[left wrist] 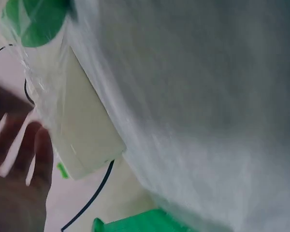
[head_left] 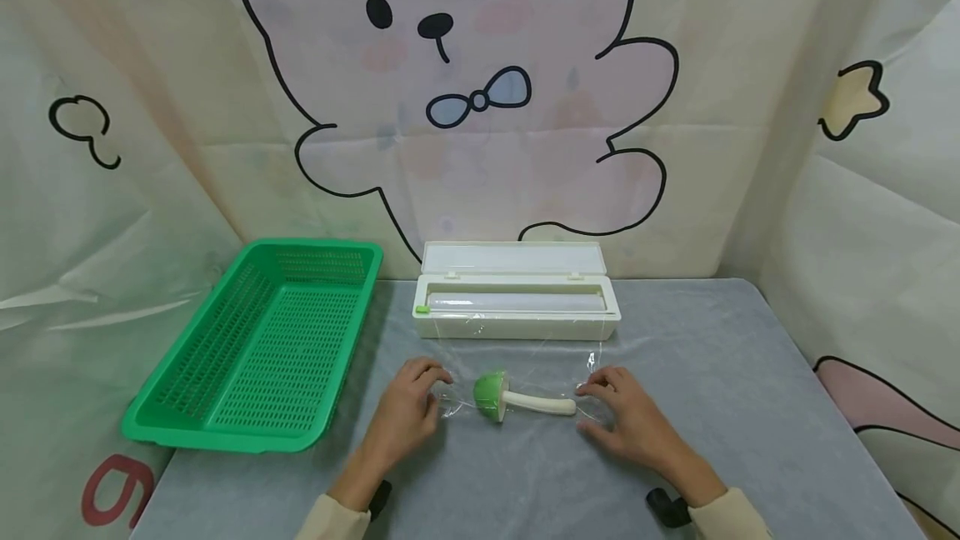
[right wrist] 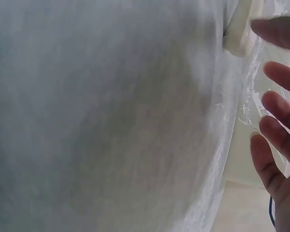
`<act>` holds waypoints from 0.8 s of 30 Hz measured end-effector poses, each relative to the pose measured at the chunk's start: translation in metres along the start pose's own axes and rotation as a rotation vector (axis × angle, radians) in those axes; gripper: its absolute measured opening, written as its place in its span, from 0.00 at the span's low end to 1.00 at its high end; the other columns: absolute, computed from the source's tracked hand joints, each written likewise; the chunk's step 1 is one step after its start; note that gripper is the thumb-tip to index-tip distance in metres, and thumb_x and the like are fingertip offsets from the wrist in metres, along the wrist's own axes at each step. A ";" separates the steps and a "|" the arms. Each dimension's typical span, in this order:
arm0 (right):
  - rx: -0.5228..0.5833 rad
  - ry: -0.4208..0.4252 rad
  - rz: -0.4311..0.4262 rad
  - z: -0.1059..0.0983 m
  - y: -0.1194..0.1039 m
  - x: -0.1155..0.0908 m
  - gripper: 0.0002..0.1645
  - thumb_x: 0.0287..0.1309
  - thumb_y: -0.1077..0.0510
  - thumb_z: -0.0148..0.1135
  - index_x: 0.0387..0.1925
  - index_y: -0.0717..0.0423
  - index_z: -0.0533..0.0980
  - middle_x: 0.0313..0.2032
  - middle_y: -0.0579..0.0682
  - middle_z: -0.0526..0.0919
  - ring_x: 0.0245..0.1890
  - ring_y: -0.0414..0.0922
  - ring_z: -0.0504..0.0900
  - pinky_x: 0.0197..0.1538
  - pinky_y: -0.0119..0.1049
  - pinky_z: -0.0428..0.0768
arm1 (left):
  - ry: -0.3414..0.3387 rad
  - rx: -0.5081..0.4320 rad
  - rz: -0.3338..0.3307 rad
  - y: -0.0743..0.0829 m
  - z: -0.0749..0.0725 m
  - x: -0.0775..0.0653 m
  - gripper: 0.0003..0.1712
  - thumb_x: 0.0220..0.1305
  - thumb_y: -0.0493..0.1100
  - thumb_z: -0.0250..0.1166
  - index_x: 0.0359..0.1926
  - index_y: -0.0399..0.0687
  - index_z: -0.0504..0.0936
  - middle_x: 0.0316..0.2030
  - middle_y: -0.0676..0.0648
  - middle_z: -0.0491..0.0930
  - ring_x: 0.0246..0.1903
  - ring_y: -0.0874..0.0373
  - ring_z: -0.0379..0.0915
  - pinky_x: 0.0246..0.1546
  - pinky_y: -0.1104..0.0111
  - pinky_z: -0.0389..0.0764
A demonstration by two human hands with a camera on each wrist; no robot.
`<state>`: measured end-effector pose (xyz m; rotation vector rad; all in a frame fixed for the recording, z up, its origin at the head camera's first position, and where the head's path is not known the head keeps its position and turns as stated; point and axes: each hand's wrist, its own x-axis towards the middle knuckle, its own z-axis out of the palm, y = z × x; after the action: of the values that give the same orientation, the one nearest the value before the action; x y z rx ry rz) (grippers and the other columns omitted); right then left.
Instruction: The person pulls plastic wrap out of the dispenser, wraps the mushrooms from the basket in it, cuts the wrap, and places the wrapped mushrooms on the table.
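A mushroom-shaped item with a green cap and long white stem [head_left: 538, 403] lies sideways on the grey cloth, with clear cling film [head_left: 453, 407] over and around it. The film runs back to a white cling film dispenser [head_left: 517, 328], whose lid stands up over the roll. At the cap end, my left hand [head_left: 405, 411] has loosely bent fingers at the film's edge, thumb apart from the index finger. My right hand [head_left: 630, 419] is beside the stem's end, fingers spread and relaxed near the film. In the left wrist view the green cap [left wrist: 41, 24] shows through film.
A green perforated basket [head_left: 247, 440] stands at the left of the table, partly over its edge. Behind the table hangs a cloth backdrop [head_left: 525, 173] with a cartoon bear. Grey cloth [head_left: 720, 373] covers the table to the right.
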<state>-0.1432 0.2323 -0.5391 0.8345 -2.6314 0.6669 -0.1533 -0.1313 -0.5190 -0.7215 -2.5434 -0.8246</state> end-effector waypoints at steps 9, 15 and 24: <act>-0.031 -0.147 -0.021 0.000 0.006 0.001 0.31 0.48 0.61 0.79 0.56 0.56 0.80 0.49 0.48 0.79 0.49 0.47 0.77 0.48 0.50 0.80 | -0.293 0.234 0.100 -0.010 0.006 -0.002 0.38 0.43 0.22 0.69 0.60 0.44 0.77 0.54 0.46 0.79 0.55 0.47 0.74 0.51 0.51 0.79; -0.021 -0.140 0.055 0.004 0.007 0.002 0.22 0.57 0.64 0.73 0.54 0.58 0.81 0.47 0.46 0.81 0.47 0.45 0.79 0.48 0.47 0.81 | -0.173 0.223 0.121 -0.017 0.016 0.007 0.17 0.56 0.30 0.74 0.47 0.46 0.84 0.43 0.48 0.84 0.47 0.49 0.77 0.46 0.55 0.80; 0.230 0.124 0.135 -0.003 0.012 0.005 0.10 0.60 0.69 0.68 0.39 0.53 0.84 0.37 0.40 0.83 0.39 0.38 0.79 0.40 0.37 0.80 | -0.045 -0.063 -0.065 -0.014 0.014 0.014 0.01 0.69 0.37 0.67 0.38 0.45 0.83 0.37 0.50 0.82 0.44 0.51 0.76 0.45 0.55 0.79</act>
<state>-0.1542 0.2403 -0.5383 0.6540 -2.5474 1.0378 -0.1748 -0.1271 -0.5287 -0.6863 -2.6034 -0.9231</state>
